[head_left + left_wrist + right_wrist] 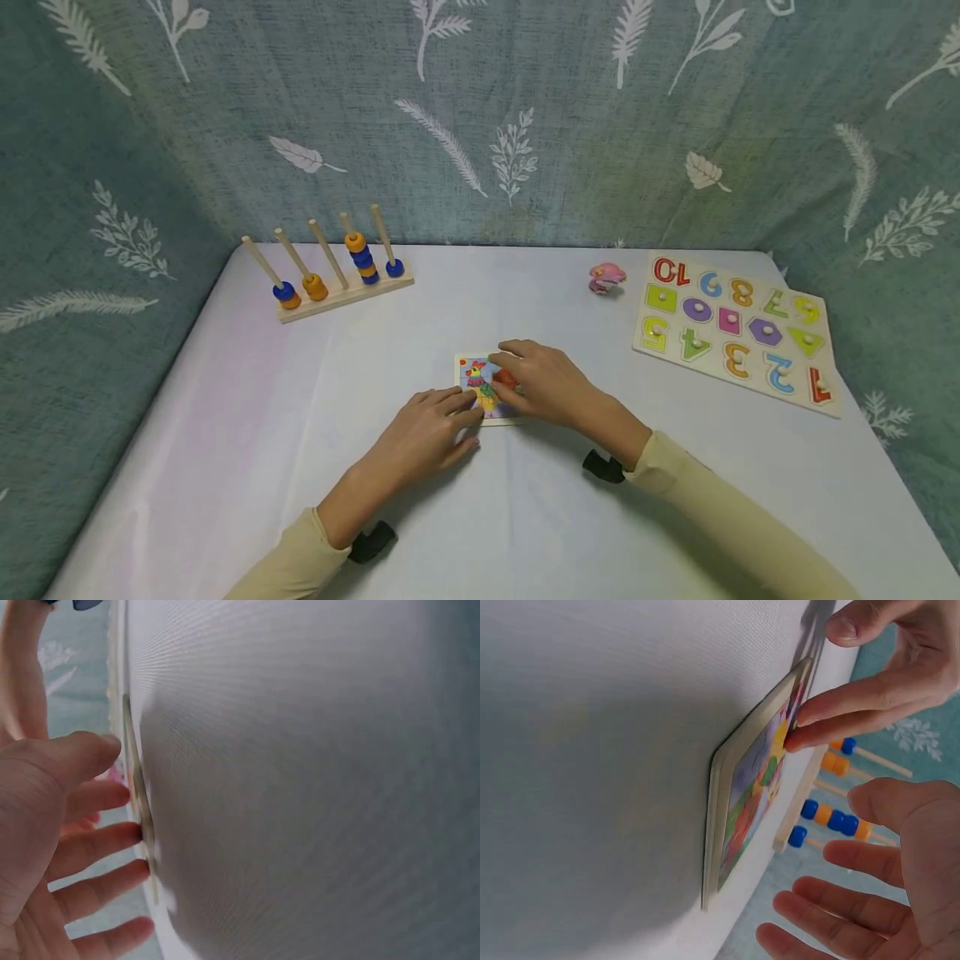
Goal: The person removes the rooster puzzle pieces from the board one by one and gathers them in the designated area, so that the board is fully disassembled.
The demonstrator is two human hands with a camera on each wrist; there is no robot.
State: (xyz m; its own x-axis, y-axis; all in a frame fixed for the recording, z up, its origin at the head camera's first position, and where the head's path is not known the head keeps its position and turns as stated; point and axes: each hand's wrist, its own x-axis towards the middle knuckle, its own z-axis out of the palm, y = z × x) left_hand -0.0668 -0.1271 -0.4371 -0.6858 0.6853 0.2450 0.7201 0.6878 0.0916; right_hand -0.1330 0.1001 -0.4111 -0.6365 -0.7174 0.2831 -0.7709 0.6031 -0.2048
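Observation:
A small square wooden picture puzzle [476, 373] with a colourful printed scene and a pale frame lies flat on the white table, between both hands. My left hand [423, 433] reaches its near left corner, with relaxed, spread fingers and fingertips right at the edge. From the right, my right hand [551, 383] reaches over the puzzle and hides its right part. In the right wrist view, that hand's fingers [840, 904] are loosely extended above the board with nothing between them, while the left fingertips touch the picture's far edge.
At the back left stands a wooden bead stacker [348, 293] with upright pegs and blue and orange beads. A small pink toy figure [606, 277] sits at the back right. Beside it lies a number and shape peg board [738, 333]. Patterned green cloth [480, 125] surrounds the table.

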